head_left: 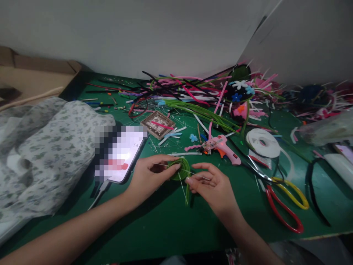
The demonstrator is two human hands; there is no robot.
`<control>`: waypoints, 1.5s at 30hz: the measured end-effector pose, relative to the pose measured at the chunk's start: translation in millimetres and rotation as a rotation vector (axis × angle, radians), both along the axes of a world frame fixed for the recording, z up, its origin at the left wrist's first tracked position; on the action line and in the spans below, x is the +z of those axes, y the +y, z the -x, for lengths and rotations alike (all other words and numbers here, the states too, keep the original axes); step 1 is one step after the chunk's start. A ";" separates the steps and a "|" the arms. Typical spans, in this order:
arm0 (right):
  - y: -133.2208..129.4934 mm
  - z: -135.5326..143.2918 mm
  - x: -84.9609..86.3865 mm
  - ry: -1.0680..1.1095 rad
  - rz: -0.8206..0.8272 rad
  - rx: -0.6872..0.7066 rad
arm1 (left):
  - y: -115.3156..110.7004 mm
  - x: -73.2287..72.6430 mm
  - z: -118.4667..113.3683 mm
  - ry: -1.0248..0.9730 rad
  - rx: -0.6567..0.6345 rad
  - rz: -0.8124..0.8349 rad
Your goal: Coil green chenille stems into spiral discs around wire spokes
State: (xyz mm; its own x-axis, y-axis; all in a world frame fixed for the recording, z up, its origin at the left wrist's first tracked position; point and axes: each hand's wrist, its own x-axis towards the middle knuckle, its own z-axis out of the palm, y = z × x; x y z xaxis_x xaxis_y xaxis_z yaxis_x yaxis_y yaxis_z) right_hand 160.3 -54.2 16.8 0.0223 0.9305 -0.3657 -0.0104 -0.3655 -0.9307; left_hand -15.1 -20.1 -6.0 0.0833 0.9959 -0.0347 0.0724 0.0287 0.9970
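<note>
A round green coil (pixel 182 170) of fuzzy stems, crossed by thin pale wires, is held low over the green table. My left hand (pixel 150 173) pinches its left side, with the thumb lying on the coil's face. At its right edge, my right hand (pixel 211 184) has thumb and index finger together at the green strip that hangs down from the coil. Thin wires stick out past both hands. Just beyond the coil lies a pink glue gun (pixel 224 149), with a small light-blue flower (pixel 193 137) beside it.
Scissors (pixel 286 200) with red and yellow handles and a white ribbon roll (pixel 263 142) lie at right. A lit phone (pixel 124 154) with a cable and floral cloth (pixel 66 147) are at left. Behind are green stems (pixel 204 114), a square ornament (pixel 157 124) and a cardboard box (pixel 38 71).
</note>
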 end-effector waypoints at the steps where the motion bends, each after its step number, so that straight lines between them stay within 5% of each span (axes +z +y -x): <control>1: 0.0 0.5 0.9 0.013 0.007 -0.005 | 0.1 0.1 -0.1 0.001 0.002 0.000; 45: 9.3 -3.7 -3.0 0.087 0.065 0.018 | 2.3 -4.2 1.8 0.245 -0.033 -0.126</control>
State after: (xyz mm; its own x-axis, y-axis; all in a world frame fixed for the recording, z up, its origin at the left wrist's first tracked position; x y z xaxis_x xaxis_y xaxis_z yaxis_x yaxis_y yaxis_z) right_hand 164.0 -44.9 13.7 -0.0288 0.9045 -0.4254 -0.0826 -0.4263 -0.9008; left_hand -17.0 -17.8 -10.2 0.1207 0.9905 0.0665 0.3102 -0.1013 0.9452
